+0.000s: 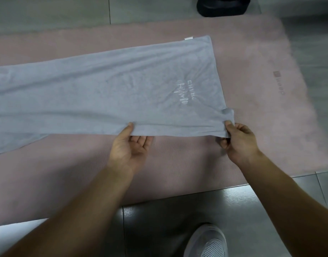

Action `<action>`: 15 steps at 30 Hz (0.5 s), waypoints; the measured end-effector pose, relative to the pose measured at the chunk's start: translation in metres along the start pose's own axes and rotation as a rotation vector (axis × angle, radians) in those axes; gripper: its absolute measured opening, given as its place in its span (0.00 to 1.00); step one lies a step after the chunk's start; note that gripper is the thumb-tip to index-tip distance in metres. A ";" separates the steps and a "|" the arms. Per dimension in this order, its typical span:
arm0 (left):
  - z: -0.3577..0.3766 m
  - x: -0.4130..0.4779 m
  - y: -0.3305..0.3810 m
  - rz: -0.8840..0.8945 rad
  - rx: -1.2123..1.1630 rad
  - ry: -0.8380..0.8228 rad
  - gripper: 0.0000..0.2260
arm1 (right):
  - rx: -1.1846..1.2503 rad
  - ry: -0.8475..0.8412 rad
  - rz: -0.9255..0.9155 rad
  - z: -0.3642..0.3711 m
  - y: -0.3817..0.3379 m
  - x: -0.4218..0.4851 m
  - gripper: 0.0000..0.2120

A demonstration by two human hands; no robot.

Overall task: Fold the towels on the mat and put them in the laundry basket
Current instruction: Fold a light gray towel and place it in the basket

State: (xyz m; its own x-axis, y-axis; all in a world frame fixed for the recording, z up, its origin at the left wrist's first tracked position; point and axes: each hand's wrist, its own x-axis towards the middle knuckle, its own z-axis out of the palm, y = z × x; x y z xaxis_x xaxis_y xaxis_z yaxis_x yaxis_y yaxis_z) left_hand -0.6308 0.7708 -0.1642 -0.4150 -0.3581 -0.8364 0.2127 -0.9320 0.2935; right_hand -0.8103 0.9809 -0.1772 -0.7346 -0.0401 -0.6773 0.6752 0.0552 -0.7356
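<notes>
i count one towel [104, 86], grey-blue, lying spread along the one pink mat [252, 62]; its left end runs out of my view, so i cannot see its full length; two hands are on its near edge, which is lifted off the mat; the left hand [130, 147] is palm-up under that edge, thumb pressed on top and the fingers [141, 140] curled beneath, clamped on the cloth; the right hand [241, 140] pinches the near right corner, fingers closed together on the bunched fabric, their tips mostly hidden behind the cloth; one patch of white lettering [185, 91] sits near the towel's right end, too blurred for me to read; one small white tag [188, 38] sticks out at the far right corner; the mat carries one faint logo [279, 82], also unreadable, and its right end is smeared by blur; one white shoe [207, 242] shows on the dark tiled floor [159, 229], cut off by the bottom edge; one dark object [222, 6] sits beyond the mat, cut off by the top edge; i cannot tell what it is.
</notes>
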 end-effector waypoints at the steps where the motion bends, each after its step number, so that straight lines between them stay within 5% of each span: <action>1: -0.001 -0.001 0.001 -0.005 -0.009 -0.012 0.13 | 0.029 0.001 0.010 0.001 -0.002 -0.002 0.11; 3: -0.003 -0.002 0.001 -0.012 0.007 0.004 0.14 | 0.184 -0.031 0.079 0.005 -0.003 -0.010 0.07; 6: -0.005 -0.002 0.002 -0.003 0.072 0.043 0.08 | 0.343 -0.129 0.185 0.010 0.004 -0.031 0.20; 11: -0.011 -0.013 0.001 0.000 -0.032 0.107 0.13 | 0.242 -0.207 0.471 0.027 0.036 -0.088 0.28; 15: -0.028 -0.023 -0.010 -0.027 0.029 0.178 0.10 | 0.084 -0.456 0.647 0.055 0.063 -0.127 0.22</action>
State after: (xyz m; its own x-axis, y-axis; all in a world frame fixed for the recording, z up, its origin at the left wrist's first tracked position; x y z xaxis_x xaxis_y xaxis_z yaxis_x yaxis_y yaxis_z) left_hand -0.5992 0.7898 -0.1610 -0.2570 -0.3196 -0.9120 0.1771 -0.9433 0.2807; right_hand -0.6710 0.9343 -0.1383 -0.1074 -0.4315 -0.8957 0.9746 0.1326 -0.1807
